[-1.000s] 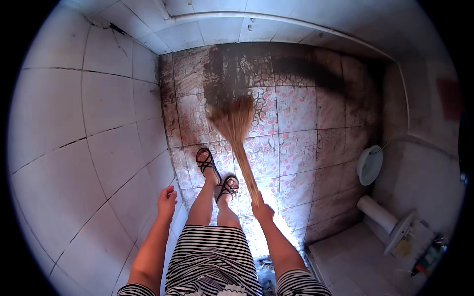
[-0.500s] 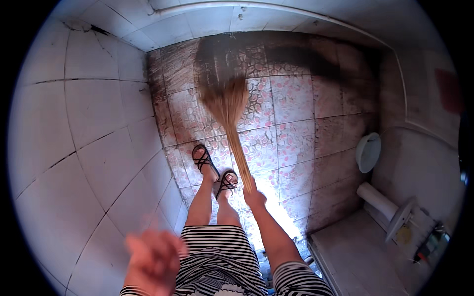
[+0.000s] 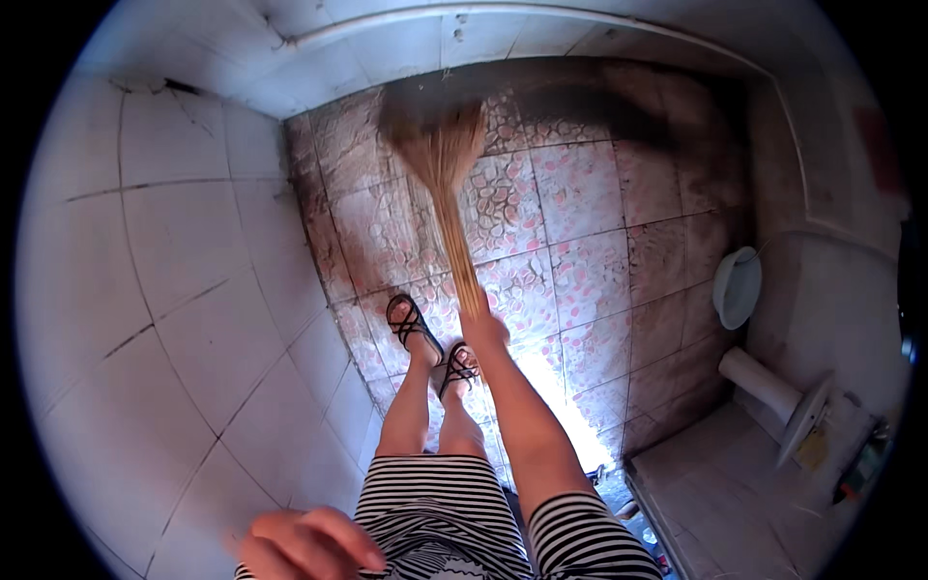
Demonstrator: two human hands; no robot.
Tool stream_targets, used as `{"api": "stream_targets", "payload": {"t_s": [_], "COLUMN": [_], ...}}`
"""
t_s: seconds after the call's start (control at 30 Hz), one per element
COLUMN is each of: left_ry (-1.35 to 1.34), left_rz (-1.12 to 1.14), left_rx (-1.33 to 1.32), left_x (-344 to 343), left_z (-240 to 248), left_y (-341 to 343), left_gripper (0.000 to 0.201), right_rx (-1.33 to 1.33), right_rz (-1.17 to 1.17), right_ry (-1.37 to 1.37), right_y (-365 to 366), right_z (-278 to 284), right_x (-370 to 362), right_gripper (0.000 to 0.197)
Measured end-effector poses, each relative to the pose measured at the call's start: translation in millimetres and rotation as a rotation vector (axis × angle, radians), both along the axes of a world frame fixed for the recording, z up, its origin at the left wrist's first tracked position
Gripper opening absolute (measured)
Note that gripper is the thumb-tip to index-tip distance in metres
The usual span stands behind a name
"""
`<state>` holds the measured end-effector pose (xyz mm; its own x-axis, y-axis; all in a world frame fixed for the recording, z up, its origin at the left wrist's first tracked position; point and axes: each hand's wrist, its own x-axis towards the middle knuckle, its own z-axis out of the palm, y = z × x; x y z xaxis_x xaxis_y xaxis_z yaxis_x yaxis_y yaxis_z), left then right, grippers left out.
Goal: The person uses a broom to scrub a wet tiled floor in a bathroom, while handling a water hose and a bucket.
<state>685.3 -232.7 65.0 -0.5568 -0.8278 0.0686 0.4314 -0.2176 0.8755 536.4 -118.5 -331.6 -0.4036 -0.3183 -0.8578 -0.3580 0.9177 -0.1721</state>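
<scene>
My right hand is wrapped round the handle end of a straw broom, with the arm stretched forward. The broom's spread bristles are on the tiled floor close to the far wall, and their tips blur into a dark patch there. Down at the lower left, my left hand hangs in front of my striped clothing with fingers loosely bent and a little apart. No object shows in it, though its lower part runs out of the picture.
White tiled wall rises close on my left. A pale basin leans at the right wall, and nearer stands a white pedestal sink beside a raised ledge. My sandalled feet are on the floor beside the broom handle. A pipe runs along the far wall.
My right hand and the broom have moved forward, with the bristles closer to the far wall. My left hand has dropped lower. The whole view has shifted slightly.
</scene>
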Motion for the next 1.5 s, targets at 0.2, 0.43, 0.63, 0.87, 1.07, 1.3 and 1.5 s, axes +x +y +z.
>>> {"api": "stream_targets", "payload": {"t_s": [0.2,0.43,0.63,0.87,1.07,1.3,1.5], "left_ry": [0.003,-0.14,-0.094,-0.184,-0.262,-0.463,-0.753], "left_rz": [0.084,-0.039,-0.051,-0.091,-0.212,-0.188,-0.325], "left_rx": [0.007,0.174,0.078,0.039,0.1,0.251,0.454], "left_x": [-10.1,-25.5,-37.3,-42.4,-46.7,-44.6,-14.8], "left_z": [10.3,-2.6,-0.3,-28.8,-80.6,-100.0,-175.5], "left_y": [-2.5,4.4,14.4,24.1,30.3,11.7,24.6], "left_gripper": [0.018,0.01,0.013,0.024,0.047,0.042,0.034], "right_rx": [0.133,-0.04,-0.007,0.229,0.005,0.228,0.236], "right_rz": [-0.003,-0.21,-0.136,-0.111,-0.339,-0.254,-0.185], "right_ry": [-0.08,0.023,0.026,0.013,0.117,-0.085,-0.079], "right_y": [222.7,6.8,51.2,252.2,86.1,221.9,185.0], "right_z": [65.3,-19.8,-14.8,55.5,-19.5,25.5,36.6], "right_x": [62.9,4.6,-25.9,58.6,-75.8,47.7,42.6], "right_gripper": [0.071,0.067,0.07,0.068,0.061,0.073,0.071]}}
